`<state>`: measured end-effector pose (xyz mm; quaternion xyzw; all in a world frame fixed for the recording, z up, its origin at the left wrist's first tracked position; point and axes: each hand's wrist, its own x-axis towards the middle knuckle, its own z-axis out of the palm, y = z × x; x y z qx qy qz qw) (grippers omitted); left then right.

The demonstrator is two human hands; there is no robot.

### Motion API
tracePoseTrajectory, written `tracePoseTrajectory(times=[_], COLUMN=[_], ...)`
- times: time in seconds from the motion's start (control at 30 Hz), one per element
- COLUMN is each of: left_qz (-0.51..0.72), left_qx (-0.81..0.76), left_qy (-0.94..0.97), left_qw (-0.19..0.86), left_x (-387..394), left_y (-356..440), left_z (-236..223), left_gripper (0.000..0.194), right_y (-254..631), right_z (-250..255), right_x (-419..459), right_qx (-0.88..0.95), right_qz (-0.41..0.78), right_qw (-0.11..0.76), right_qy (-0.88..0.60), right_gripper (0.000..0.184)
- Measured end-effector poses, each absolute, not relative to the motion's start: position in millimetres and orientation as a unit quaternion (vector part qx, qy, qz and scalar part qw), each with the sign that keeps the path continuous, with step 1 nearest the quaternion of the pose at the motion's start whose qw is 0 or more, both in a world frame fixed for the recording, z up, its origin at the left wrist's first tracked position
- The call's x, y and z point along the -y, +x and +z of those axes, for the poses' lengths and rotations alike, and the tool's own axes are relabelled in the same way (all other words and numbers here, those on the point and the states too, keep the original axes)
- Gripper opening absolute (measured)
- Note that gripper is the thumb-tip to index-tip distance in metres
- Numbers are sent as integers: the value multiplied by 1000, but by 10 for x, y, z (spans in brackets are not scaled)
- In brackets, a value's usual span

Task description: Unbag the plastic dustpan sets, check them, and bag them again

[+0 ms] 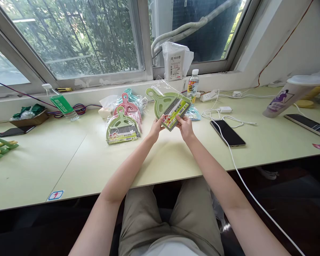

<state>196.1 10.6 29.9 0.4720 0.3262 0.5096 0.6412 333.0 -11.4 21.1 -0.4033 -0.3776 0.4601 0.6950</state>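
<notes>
Between my hands, above the table, is a green mini dustpan and brush set [168, 104] in a clear plastic bag with a yellow-green label. It tilts, its handle pointing up and left. My left hand [157, 128] grips its lower left edge, and my right hand [185, 126] grips the lower right edge. To the left, another bagged green dustpan set [122, 124] lies in front of pink sets [128, 105] and blue ones [136, 99]. Partly hidden behind the held set, a blue package [194, 113] rests on the table.
A phone [228, 133] and white cables lie right of my hands, near a power strip [209, 95]. Bottles [192, 85] [61, 103] stand at the back. A large cup [288, 96] and a second phone [309, 124] are far right. A tissue pack [175, 64] sits on the sill.
</notes>
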Motion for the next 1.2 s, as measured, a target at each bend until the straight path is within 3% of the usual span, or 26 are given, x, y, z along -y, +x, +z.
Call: tracePoseTrajectory(times=[0.13,0.3,0.53,0.83,1.2], left_qz=[473,524,536,510,470], left_qx=[-294,-240,-283,-295,-270], left_qy=[482,443,397,427,470], left_qw=[677,687,690,686,697], left_x=[-71,-141,-176,-116,-118], left_y=[1979,1910,1861,1874,1898], left_z=[310,323,359,342,310], left_gripper=[35,33,28,23,34], right_y=[3330,3288,3267,3335,3425], right_z=[209,198,194,157,151], right_x=[108,125,137,64,8], right_qx=[370,387,408,403,402], right_qz=[443,455,477,462,460], right_qw=[703,697,690,717,745], right_qy=[-416,-397,-360,-332,-266], right_gripper=[28,33,48,42,45])
